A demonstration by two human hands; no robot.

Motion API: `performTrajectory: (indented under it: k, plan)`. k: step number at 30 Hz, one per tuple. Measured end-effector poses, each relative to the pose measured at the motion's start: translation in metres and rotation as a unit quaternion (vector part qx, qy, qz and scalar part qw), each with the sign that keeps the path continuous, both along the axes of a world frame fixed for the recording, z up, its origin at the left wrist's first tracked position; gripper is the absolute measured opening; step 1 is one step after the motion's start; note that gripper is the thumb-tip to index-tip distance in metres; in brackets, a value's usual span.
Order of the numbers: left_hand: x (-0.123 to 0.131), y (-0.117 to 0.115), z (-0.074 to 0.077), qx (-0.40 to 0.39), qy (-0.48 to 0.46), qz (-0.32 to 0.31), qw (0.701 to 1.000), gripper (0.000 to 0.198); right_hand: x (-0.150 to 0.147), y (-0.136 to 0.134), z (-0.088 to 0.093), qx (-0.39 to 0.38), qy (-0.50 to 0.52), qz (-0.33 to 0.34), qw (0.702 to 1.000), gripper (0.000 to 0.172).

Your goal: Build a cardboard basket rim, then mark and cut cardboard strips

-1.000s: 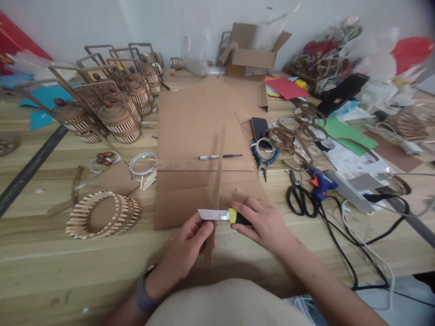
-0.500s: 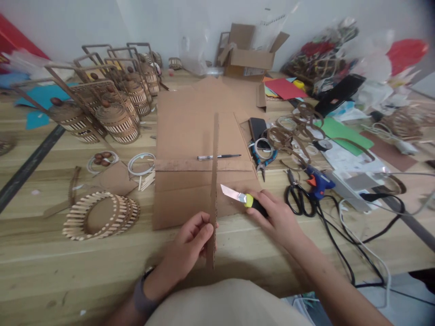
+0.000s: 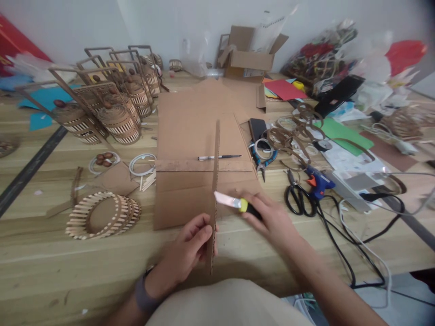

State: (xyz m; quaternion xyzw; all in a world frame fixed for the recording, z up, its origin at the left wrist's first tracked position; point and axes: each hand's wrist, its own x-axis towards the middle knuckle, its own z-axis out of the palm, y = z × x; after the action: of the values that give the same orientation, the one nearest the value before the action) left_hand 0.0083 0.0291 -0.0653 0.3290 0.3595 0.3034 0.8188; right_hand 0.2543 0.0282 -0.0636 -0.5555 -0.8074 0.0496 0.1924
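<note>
Between thumb and fingers, my left hand [image 3: 195, 242] pinches a long narrow cardboard strip [image 3: 215, 181] near its lower end, its corrugated edge turned up to the right. My right hand [image 3: 272, 217] is wrapped around the dark handle of a utility knife [image 3: 244, 205] with a yellow-green collar. The knife's blade points left, its tip at or very near the strip's edge; whether it touches I cannot tell. Under the strip lies a large cardboard sheet [image 3: 183, 122], with a pen [image 3: 224, 157] resting across it.
Left stand lidded slatted baskets [image 3: 118, 120], a slatted ring [image 3: 102, 215] and white rings [image 3: 142, 164]. To the right lie pliers [image 3: 261, 158], scissors [image 3: 299, 199], a blue glue gun [image 3: 317, 181] with cables, and coiled brown strips [image 3: 288, 136]. An open carton [image 3: 249, 59] stands behind.
My right hand has moved slightly left, bringing the knife blade up to the strip's edge. The strip has turned slightly in my left hand, showing more of its corrugated edge.
</note>
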Motion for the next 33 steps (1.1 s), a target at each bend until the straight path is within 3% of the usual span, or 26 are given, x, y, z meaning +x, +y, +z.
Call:
performTrajectory:
  k: [4,7,12,14,16,18,20,23,26,28,33]
  plan:
    - [0.000,0.000,0.002,0.003,0.006,-0.017,1.000,0.052,0.032,-0.001,-0.013,-0.001,-0.014,-0.142,0.990,0.040]
    - [0.001,0.001,0.002,0.013,0.033,-0.011,0.999,0.052,0.046,-0.002,-0.022,0.009,-0.053,-0.183,0.982,0.045]
    - [0.005,0.004,0.000,0.041,0.112,0.025,0.993,0.048,0.030,0.003,-0.022,0.053,-0.067,-0.173,0.981,0.048]
    - [0.005,0.004,-0.002,0.079,0.148,0.023,0.986,0.045,0.007,0.004,-0.014,0.048,0.012,-0.148,0.988,0.044]
    - [0.005,0.004,-0.003,0.126,0.184,0.015,0.975,0.041,-0.021,0.004,-0.004,-0.029,0.138,-0.093,0.986,0.036]
    - [0.003,0.004,-0.003,0.169,0.216,0.004,0.962,0.036,-0.047,0.008,0.005,-0.148,0.268,-0.048,0.951,0.034]
    - [0.002,0.003,-0.002,0.207,0.235,-0.017,0.950,0.032,-0.065,0.015,0.010,-0.210,0.371,-0.037,0.904,0.038]
    - [0.000,0.001,0.001,0.254,0.250,-0.064,0.932,0.028,-0.069,0.030,0.011,-0.223,0.492,-0.085,0.837,0.049]
    - [-0.001,0.002,0.001,0.252,0.245,-0.090,0.932,0.028,-0.057,0.042,0.007,-0.217,0.585,-0.131,0.771,0.046]
    - [0.000,0.003,-0.001,0.222,0.222,-0.099,0.944,0.032,-0.049,0.045,0.003,-0.209,0.609,-0.141,0.752,0.049]
    - [0.001,0.007,-0.006,0.145,0.163,-0.116,0.969,0.048,-0.046,0.044,-0.008,-0.214,0.607,-0.129,0.754,0.055]
